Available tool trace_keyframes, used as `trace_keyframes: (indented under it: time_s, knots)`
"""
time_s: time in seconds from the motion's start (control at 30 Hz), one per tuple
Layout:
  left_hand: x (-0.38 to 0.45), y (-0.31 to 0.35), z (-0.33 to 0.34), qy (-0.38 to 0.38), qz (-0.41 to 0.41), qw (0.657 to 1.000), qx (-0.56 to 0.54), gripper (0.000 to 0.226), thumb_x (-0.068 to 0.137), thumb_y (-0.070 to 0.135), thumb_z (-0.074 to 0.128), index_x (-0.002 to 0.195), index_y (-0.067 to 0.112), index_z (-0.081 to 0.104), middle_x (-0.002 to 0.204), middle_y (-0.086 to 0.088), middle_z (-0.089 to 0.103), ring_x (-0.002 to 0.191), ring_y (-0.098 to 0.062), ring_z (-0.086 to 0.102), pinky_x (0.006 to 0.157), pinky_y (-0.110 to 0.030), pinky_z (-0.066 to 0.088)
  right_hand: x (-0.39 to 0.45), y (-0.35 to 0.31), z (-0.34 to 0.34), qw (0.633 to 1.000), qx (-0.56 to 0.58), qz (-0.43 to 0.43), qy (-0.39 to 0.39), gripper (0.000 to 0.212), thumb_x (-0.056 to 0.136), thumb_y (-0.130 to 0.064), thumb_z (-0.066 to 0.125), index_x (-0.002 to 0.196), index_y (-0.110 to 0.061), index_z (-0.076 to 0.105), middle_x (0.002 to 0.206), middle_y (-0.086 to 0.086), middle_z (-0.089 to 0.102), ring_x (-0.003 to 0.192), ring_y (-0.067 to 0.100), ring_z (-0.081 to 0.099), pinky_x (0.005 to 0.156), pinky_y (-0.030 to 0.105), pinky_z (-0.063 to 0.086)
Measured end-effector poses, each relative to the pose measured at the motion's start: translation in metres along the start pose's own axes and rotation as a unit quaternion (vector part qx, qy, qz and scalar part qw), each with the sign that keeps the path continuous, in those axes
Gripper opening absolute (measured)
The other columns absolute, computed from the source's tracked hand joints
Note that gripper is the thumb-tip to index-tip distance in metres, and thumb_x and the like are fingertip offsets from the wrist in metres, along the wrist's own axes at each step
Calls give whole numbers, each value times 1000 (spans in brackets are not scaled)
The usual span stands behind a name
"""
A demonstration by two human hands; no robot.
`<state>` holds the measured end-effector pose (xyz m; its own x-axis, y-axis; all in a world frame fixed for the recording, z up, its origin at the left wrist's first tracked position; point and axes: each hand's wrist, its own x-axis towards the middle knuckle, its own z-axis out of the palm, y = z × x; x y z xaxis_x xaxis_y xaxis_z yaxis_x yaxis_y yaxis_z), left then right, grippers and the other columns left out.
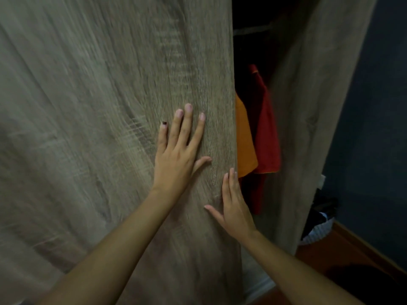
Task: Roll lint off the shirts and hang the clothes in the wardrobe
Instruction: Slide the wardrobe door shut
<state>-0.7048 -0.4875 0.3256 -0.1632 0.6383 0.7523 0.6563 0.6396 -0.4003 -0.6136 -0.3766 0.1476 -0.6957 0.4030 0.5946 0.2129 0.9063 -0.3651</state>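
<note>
A grey wood-grain wardrobe door (pixel 99 106) fills the left and middle of the view. My left hand (pixel 178 150) lies flat on it with fingers spread. My right hand (pixel 234 201) presses flat near the door's right edge, holding nothing. Through the narrow gap beside that edge hang an orange shirt (pixel 244 139) and a red shirt (pixel 266 133) inside the dark wardrobe. A hanging rail (pixel 251 30) shows faintly above them.
The wardrobe's right side panel (pixel 308 106) stands beyond the gap. A dark blue wall (pixel 374 128) is at the right. A striped laundry basket (pixel 317 234) with dark clothes sits on the wooden floor (pixel 341 256) by the wall.
</note>
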Motion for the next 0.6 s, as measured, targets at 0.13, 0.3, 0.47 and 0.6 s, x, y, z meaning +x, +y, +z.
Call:
trace_keyframes:
  time_s: [0.13,0.3,0.47,0.6]
  knots:
    - [26,37,9,11,2,1000,-20,90,86,65,49,153,19,9,159,-11,1,147,-23,-3,118,-45,-1,8,40,-11,1000,-6,15,16,100,90,-61,49,151,4,2,161,18,-4,150,32,3,119,43,21]
    - [58,85,21,22,-4,1000,-1,89,87,68,41,153,18,9,160,-12,5,147,-26,0,117,-46,-3,18,88,-22,999,-21,46,18,93,94,-64,30,151,-7,-16,160,9,-20,150,26,-8,122,33,2]
    - [86,128,32,28,-2,1000,-5,90,86,68,42,153,18,8,159,-12,5,147,-27,2,117,-46,-5,26,140,-36,998,-31,46,11,90,94,-65,24,149,-12,-23,159,6,-25,149,22,-14,121,33,-2]
    - [105,158,39,30,3,1000,1,90,87,70,38,153,17,6,160,-12,4,147,-27,0,117,-46,-4,32,173,-47,998,-29,52,15,90,94,-63,25,148,-12,-25,158,5,-27,148,20,-17,120,30,-8]
